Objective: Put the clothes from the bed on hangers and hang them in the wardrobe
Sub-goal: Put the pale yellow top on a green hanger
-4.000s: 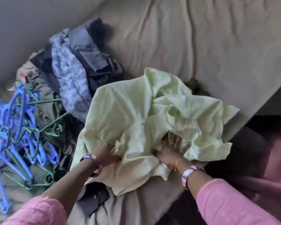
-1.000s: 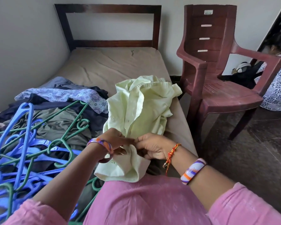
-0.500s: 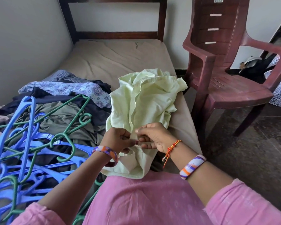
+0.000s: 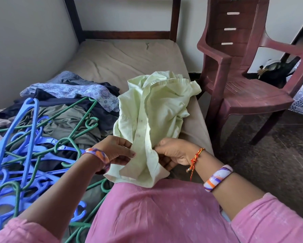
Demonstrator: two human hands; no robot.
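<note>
A pale green shirt (image 4: 156, 109) lies crumpled on the bed's near right part, its button strip running down toward me. My left hand (image 4: 117, 151) pinches the strip's left edge near the hem. My right hand (image 4: 173, 153) grips the cloth on the other side, fingers curled into the fabric. A tangle of blue and green plastic hangers (image 4: 24, 146) lies on the bed at my left. Behind them sits a pile of clothes (image 4: 73, 102): dark, olive, and a floral blue piece.
The bed (image 4: 122, 60) has a beige sheet and a dark wooden headboard (image 4: 126, 32) against the wall. A maroon plastic chair (image 4: 252, 81) stands close to the bed's right side. Dark stone floor (image 4: 278, 163) lies at the right. No wardrobe is in view.
Four seconds ago I was spreading the shirt flat while looking straight down. Since then my view has risen, and both hands have worked along the button strip near the hem.
</note>
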